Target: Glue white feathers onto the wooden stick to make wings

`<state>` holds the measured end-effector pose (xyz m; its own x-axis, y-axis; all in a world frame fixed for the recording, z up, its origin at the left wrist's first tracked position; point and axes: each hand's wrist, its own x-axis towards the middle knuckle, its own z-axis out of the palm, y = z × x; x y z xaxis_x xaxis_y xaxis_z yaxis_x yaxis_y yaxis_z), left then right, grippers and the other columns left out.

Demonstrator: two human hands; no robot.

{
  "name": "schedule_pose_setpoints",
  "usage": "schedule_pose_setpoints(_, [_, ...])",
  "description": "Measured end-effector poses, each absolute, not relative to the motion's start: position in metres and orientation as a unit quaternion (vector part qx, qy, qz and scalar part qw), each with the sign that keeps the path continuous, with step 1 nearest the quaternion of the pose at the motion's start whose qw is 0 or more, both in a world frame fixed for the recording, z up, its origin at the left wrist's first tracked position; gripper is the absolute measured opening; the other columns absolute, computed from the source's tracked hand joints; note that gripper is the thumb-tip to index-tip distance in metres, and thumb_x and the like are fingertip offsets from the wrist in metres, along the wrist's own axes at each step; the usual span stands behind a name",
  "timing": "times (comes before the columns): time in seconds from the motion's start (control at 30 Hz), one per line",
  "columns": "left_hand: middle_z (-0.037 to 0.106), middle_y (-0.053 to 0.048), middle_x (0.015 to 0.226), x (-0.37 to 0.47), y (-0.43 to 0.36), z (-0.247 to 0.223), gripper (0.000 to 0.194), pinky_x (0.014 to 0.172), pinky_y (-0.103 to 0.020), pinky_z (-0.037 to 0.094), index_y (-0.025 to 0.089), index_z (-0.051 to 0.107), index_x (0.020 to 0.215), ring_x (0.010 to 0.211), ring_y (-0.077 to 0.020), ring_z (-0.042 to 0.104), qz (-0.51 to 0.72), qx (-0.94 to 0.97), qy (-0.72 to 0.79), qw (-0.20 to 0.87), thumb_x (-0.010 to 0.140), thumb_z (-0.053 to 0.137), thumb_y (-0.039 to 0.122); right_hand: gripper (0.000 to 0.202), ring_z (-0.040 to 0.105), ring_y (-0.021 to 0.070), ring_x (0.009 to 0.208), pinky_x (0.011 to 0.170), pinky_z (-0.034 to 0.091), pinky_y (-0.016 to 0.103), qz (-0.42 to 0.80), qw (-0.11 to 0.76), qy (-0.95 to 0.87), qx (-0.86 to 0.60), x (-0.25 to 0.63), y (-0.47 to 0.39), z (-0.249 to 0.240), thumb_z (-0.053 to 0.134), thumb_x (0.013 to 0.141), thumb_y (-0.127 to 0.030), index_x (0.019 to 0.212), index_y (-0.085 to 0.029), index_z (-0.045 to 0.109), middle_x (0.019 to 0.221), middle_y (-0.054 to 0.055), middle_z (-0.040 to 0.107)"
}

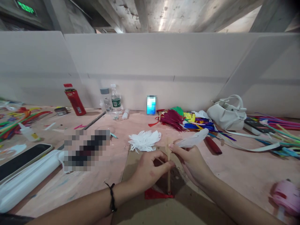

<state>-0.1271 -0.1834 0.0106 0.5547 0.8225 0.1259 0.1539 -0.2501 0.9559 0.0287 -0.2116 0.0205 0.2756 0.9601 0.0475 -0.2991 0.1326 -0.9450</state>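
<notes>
So from where I'm watching, both hands are bunched up over a brown cardboard sheet near the middle of the table. My left hand is curled, thumb and fingers pinching a thin wooden stick that stands upright, its lower end touching a red feather lying flat on the cardboard. My right hand is also pinched shut, fingers pressed together on a white feather right at the top of that same stick, the feather's tip pointing off to the right and far side. There's a black cord bracelet on the left wrist.

Just beyond the left hand sits a little heap of white feathers, and farther back to the right a pile of coloured feathers (red, green, yellow, blue, all jumbled). A white handbag sits at the far right next to them, with coloured pipe cleaners spread past it. At the far left I can see a red spray can and 2 clear bottles by the wall. A dark phone lies at the near left, and something pink is at the near right edge, too cut off to tell what it is.
</notes>
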Motion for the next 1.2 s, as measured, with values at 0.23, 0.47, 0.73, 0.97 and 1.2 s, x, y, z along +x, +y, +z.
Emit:
schedule_pose_setpoints(0.23, [0.074, -0.003, 0.079, -0.128, -0.179, 0.005, 0.025, 0.074, -0.029, 0.050, 0.018, 0.069, 0.083, 0.077, -0.0192, 0.067, 0.348, 0.728, 0.301, 0.509, 0.096, 0.057, 0.037, 0.037, 0.063, 0.0232, 0.095, 0.079, 0.050, 0.033, 0.447, 0.600, -0.487, -0.452, 0.035, -0.210, 0.020, 0.084, 0.073, -0.043, 0.098, -0.021, 0.068, 0.103, 0.006, 0.069])
schedule_pose_setpoints(0.47, [0.072, -0.002, 0.080, -0.124, -0.180, 0.010, 0.030, 0.071, -0.031, 0.054, 0.018, 0.066, 0.088, 0.070, -0.0184, 0.068, 0.321, 0.627, 0.236, 0.670, 0.090, 0.065, 0.048, 0.043, 0.064, 0.0176, 0.078, 0.072, 0.054, 0.032, 0.453, 0.583, -0.497, -0.456, 0.040, -0.204, 0.025, 0.080, 0.073, -0.044, 0.107, -0.023, 0.063, 0.104, 0.006, 0.068])
schedule_pose_setpoints(0.73, [0.072, -0.005, 0.080, -0.126, -0.194, 0.010, 0.036, 0.069, -0.028, 0.055, 0.017, 0.065, 0.091, 0.072, -0.0185, 0.072, 0.225, 0.644, 0.234, 0.693, 0.093, 0.061, 0.052, 0.027, 0.052, 0.0127, 0.052, 0.046, 0.040, 0.024, 0.437, 0.507, -0.543, -0.508, 0.034, -0.218, 0.037, 0.074, 0.079, -0.045, 0.080, -0.020, 0.066, 0.064, -0.003, 0.060])
schedule_pose_setpoints(0.97, [0.072, -0.006, 0.084, -0.126, -0.193, 0.011, 0.031, 0.068, -0.025, 0.053, 0.015, 0.065, 0.095, 0.075, -0.0162, 0.070, 0.179, 0.679, 0.214, 0.679, 0.089, 0.069, 0.046, 0.028, 0.057, 0.0126, 0.063, 0.058, 0.044, 0.024, 0.464, 0.567, -0.504, -0.457, 0.057, -0.209, 0.036, 0.078, 0.081, -0.045, 0.075, -0.019, 0.069, 0.075, 0.002, 0.068])
schedule_pose_setpoints(1.2, [0.070, -0.005, 0.081, -0.122, -0.194, -0.003, 0.039, 0.063, -0.027, 0.057, 0.017, 0.057, 0.090, 0.062, -0.0137, 0.071, 0.119, 0.606, 0.250, 0.746, 0.082, 0.073, 0.052, 0.029, 0.060, 0.0142, 0.072, 0.061, 0.041, 0.023, 0.463, 0.639, -0.427, -0.441, 0.078, -0.202, 0.050, 0.089, 0.070, -0.042, 0.073, -0.021, 0.069, 0.077, 0.002, 0.071])
